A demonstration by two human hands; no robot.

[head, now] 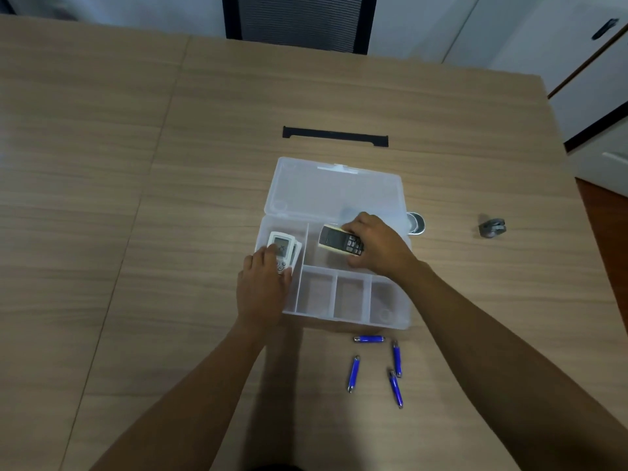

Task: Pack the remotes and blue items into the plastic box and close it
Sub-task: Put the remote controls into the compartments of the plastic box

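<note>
A clear plastic box lies open on the table, its lid folded flat away from me. My left hand holds a white remote in the box's left compartment. My right hand grips a dark remote with a pale edge over the upper right compartment. Three small front compartments are bare. Several blue lighter-like items lie on the table in front of the box, for instance one close to its front wall and another nearer to me.
A black strip is set into the table beyond the lid. A round metallic thing sits just right of the box, and a small grey object lies farther right. A chair back stands at the far edge.
</note>
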